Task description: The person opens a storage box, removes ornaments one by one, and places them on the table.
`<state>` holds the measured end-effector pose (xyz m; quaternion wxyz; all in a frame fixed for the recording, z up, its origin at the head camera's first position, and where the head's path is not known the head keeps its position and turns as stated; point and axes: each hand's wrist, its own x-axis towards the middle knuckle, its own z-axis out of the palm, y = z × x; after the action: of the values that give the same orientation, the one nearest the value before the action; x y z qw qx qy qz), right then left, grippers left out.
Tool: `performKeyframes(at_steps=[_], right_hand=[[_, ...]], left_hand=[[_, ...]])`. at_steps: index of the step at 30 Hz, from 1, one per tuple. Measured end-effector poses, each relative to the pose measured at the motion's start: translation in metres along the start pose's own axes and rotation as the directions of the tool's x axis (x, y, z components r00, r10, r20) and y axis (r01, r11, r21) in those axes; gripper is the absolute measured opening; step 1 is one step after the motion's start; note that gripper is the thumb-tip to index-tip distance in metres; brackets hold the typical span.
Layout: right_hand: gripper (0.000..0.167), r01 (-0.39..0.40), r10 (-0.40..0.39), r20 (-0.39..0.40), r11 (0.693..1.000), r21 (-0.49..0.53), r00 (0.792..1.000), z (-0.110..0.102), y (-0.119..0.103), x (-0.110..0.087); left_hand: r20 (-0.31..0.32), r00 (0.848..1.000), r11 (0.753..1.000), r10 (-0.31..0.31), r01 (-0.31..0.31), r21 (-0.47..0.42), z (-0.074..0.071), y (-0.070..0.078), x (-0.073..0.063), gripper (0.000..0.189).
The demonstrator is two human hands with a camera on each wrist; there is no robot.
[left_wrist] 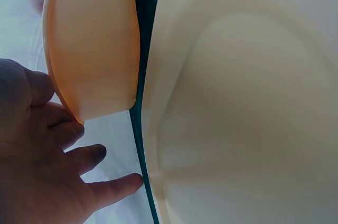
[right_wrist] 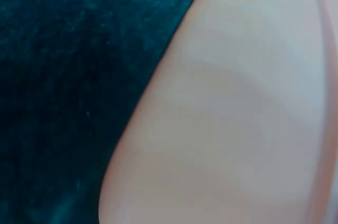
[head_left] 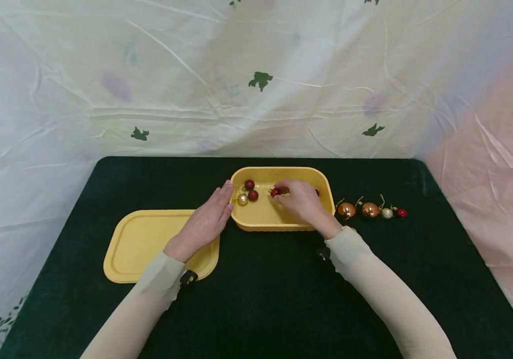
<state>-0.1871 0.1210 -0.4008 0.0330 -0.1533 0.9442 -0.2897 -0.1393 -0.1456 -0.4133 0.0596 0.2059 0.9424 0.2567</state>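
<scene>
A yellow plastic box [head_left: 274,219] stands in the middle of the table, several small baubles inside it. Against its left wall my left hand [head_left: 206,219] rests with fingers fairly straight; the left wrist view shows the fingertips right at the rim of the box [left_wrist: 95,39]. My right hand [head_left: 300,199] reaches over the front rim and pinches a small red bauble [head_left: 275,192] low inside the box. Two dark red baubles [head_left: 253,195] and a gold bauble [head_left: 242,200] lie at the left end. The right hand partly hides other red baubles.
Left of the box lies a yellow lid [head_left: 137,244], partly under my left arm. Right of it, two copper baubles [head_left: 370,210], a silver glitter bauble [head_left: 387,213] and a red one [head_left: 402,213] form a row on the dark green cloth [head_left: 256,299]. A pale curtain [head_left: 184,89] hangs behind.
</scene>
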Motion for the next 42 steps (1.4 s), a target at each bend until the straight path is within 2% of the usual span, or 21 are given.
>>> performKeyframes(at_steps=[8,15,25,31,35,42], right_hand=[[0.031,0.025,-0.019,-0.072,0.997,0.077,0.997,-0.015,0.002,-0.018],[0.032,0.045,-0.029,-0.148,0.993,0.106,0.989,-0.027,0.003,-0.036],[0.035,0.037,-0.003,-0.178,0.981,0.192,0.984,-0.046,0.013,-0.062],[0.037,0.047,-0.008,-0.216,0.983,0.175,0.976,-0.055,0.021,-0.079],[0.038,0.024,0.017,-0.237,0.986,0.168,0.971,-0.061,0.027,-0.092],[0.039,-0.012,0.055,-0.272,0.988,0.157,0.961,-0.071,0.037,-0.116]], left_hand=[[0.002,1.000,1.000,0.007,-0.007,0.005,0.000,0.000,0.002,0.060],[-0.004,1.000,1.000,-0.024,0.024,0.015,-0.005,0.001,0.003,0.060],[-0.042,0.997,0.998,-0.059,0.059,0.005,-0.014,0.002,0.007,0.059],[-0.075,0.997,0.999,-0.037,0.038,0.017,-0.012,0.000,0.010,0.064],[-0.049,0.998,0.998,-0.030,0.033,0.050,-0.009,-0.002,0.013,0.069],[0.021,0.997,0.995,-0.080,0.079,0.068,-0.007,0.000,0.014,0.082]])
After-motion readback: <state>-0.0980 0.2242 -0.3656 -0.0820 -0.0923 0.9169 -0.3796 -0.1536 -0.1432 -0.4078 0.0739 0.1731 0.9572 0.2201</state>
